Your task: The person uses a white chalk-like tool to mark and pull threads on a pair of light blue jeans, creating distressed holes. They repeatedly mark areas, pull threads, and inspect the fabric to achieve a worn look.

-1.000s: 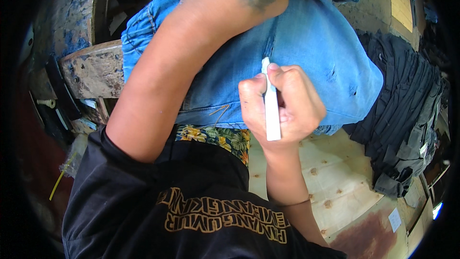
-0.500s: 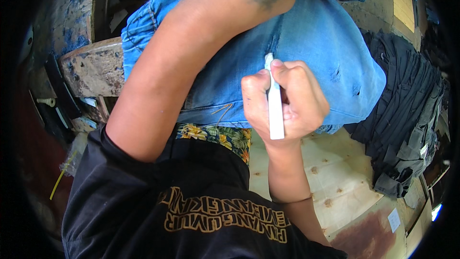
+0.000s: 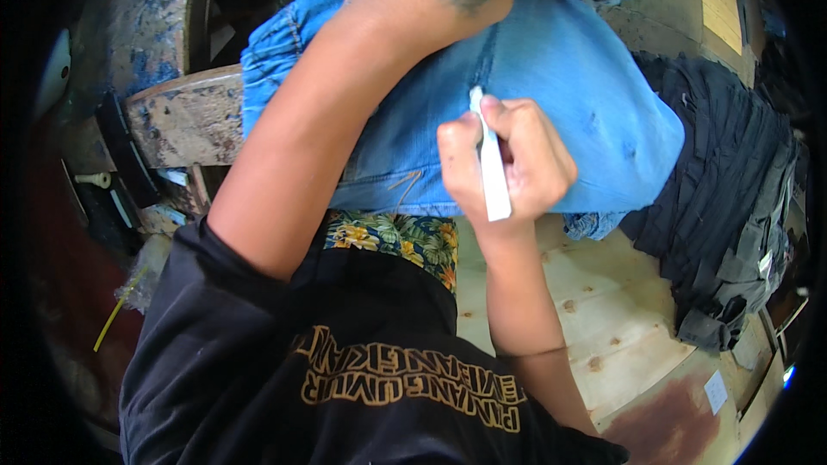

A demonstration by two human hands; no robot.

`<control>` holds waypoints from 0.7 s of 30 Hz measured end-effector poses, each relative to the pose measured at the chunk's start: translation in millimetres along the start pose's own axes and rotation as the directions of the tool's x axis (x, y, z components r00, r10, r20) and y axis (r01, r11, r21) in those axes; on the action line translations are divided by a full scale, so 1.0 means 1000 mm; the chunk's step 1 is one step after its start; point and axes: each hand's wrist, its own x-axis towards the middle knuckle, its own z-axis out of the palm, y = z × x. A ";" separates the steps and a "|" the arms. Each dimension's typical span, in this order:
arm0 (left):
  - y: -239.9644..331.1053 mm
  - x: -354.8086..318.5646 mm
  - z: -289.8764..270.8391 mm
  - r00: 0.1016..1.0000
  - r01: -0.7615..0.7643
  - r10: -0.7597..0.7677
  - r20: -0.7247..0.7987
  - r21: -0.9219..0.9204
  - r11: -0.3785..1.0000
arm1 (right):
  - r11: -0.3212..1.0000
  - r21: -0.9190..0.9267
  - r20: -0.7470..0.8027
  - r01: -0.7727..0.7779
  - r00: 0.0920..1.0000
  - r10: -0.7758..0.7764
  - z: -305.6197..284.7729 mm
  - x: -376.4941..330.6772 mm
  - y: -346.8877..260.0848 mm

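Head view, inspected from my remote station: I find the right hand (image 3: 536, 159) clenched around a white tool (image 3: 494, 179), thumb and forefinger closed near its upper end. Its tip sits just beyond those fingertips, at a dark seam (image 3: 485, 60) in the blue denim (image 3: 594, 60); I cannot confirm contact. The denim spreads under and around the right fingers and reaches up to the left hand (image 3: 422, 0), whose fingers grasp its edge; most of them are hidden from me. I note a loose tan thread (image 3: 407, 179) on the denim, left of the right fingers, and small worn marks (image 3: 628, 151) to their right. Floral cloth (image 3: 392, 237) shows below and left of the same fingers; a black pile (image 3: 715, 198) lies well to their right.
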 end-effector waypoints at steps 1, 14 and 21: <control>0.003 0.002 -0.002 1.000 0.007 -0.007 -0.006 0.020 1.000 | 0.997 0.079 -0.102 0.019 0.995 -0.011 0.003 0.002 0.000; 0.056 -0.095 -0.056 0.996 -0.067 0.067 -0.053 0.005 0.998 | 0.989 -0.025 0.352 0.146 0.927 -0.128 -0.081 0.043 0.006; 0.055 -0.100 -0.042 0.984 -0.099 0.099 -0.147 0.005 0.995 | 0.975 -0.031 0.321 0.218 0.926 -0.197 -0.075 0.028 0.026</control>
